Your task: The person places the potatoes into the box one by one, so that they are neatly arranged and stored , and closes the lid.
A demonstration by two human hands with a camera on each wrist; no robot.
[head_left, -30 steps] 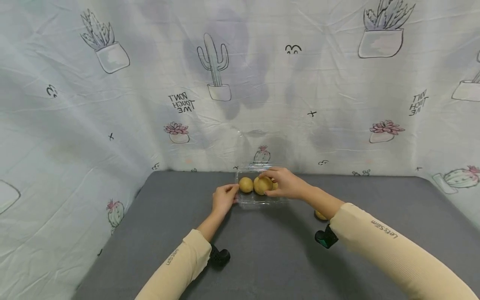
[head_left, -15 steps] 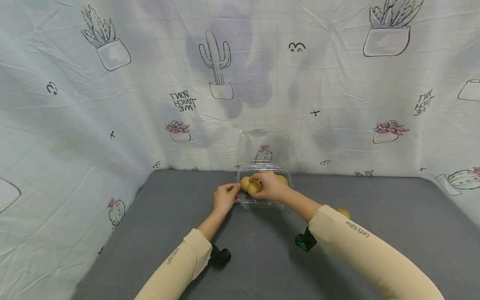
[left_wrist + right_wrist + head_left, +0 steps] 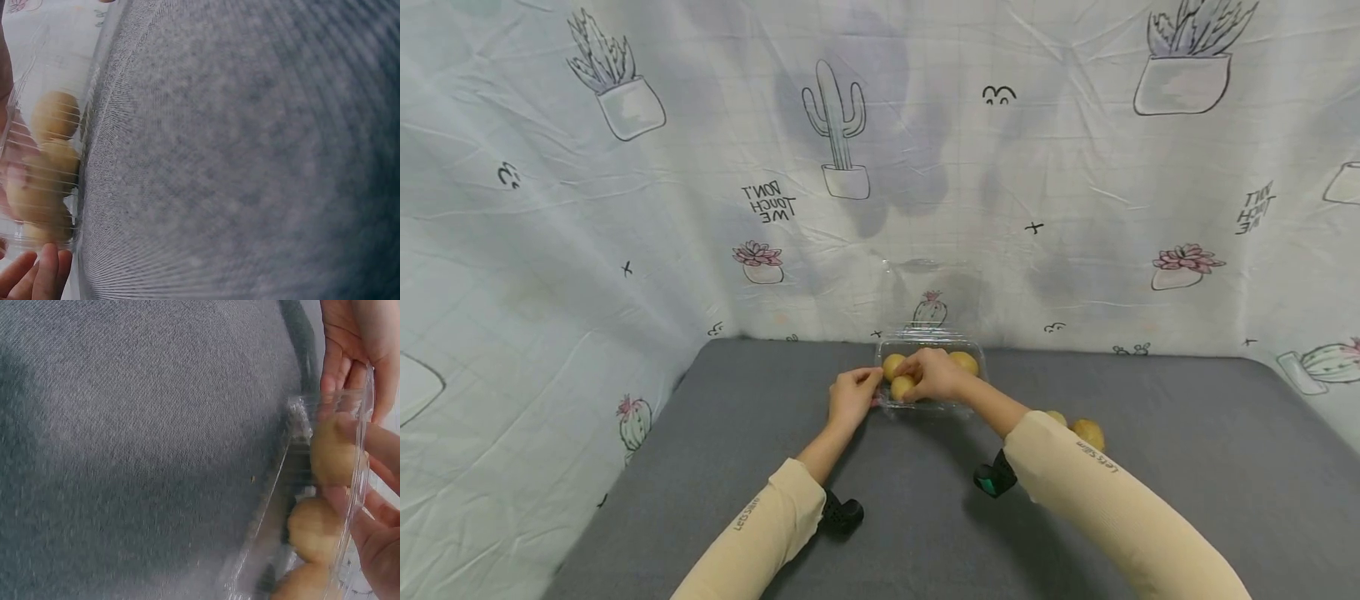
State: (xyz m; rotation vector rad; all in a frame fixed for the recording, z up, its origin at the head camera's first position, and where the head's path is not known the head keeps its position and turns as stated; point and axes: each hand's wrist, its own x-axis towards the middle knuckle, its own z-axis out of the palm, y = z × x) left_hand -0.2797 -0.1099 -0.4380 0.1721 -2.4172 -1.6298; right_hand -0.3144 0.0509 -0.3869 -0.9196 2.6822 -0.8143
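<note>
A clear plastic container (image 3: pixel 936 407) stands near the table's back edge with its lid (image 3: pixel 955 287) raised. My left hand (image 3: pixel 852 396) pinches the container's left end wall, thumb and fingers on either side of it. My right hand (image 3: pixel 938 375) reaches inside and holds a potato (image 3: pixel 901 387) at the front left; the right wrist view shows thumb and fingers around this potato (image 3: pixel 328 456). Behind it lies another potato (image 3: pixel 892 367), and one more potato (image 3: pixel 964 363) sits at the right end. The right hand hides part of the container's middle.
Two potatoes, a larger one (image 3: pixel 1087 432) and a partly hidden one (image 3: pixel 1056 417), lie on the grey table (image 3: pixel 910 533) beyond the right sleeve. A patterned curtain (image 3: pixel 1060 200) hangs right behind the container. Black wrist devices (image 3: pixel 844 515) sit under both forearms.
My right hand has moved left inside the container with the potato and lowered it to the front left. The left hand stays on the container's end.
</note>
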